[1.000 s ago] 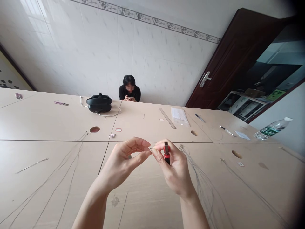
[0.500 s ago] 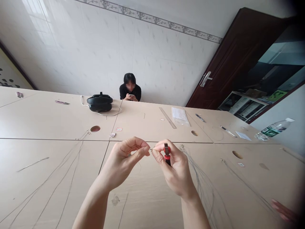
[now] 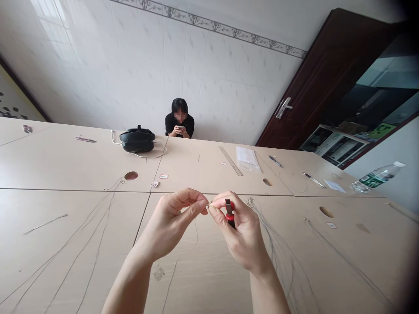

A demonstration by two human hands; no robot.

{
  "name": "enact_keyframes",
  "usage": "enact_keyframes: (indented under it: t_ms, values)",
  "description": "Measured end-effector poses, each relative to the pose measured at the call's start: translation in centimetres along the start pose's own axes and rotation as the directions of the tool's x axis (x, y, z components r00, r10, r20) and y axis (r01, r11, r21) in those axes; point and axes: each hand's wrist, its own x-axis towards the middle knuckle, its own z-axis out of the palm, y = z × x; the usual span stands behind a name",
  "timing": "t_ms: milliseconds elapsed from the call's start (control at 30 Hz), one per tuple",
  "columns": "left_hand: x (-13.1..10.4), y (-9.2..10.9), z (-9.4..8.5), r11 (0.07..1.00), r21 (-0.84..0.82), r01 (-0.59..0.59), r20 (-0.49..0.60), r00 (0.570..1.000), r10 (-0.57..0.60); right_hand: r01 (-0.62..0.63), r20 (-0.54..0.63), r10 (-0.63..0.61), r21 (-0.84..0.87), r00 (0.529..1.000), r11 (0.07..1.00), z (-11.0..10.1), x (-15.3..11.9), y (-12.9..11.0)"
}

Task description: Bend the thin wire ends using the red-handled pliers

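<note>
Hands (image 3: 175, 224), tiny piece (image 3: 207, 206) pinched, seemingly crosswise

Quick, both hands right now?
Left hand: closed, pinching a tiny piece at its fingertips.
Right hand: closed, holding the red-and-black tool, fingertips at the same piece.
</note>
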Motion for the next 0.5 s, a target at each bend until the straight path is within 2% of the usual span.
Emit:
enact_keyframes:
  t_ms: [500]
  values:
    - [-0.15,-0.40,-0.07,0.998,0.058,0.015,0.035,0.999,-0.017,-0.001,-0.022,0.001,-0.007,1.000,1.000,-0.12,-0.06,0.01]
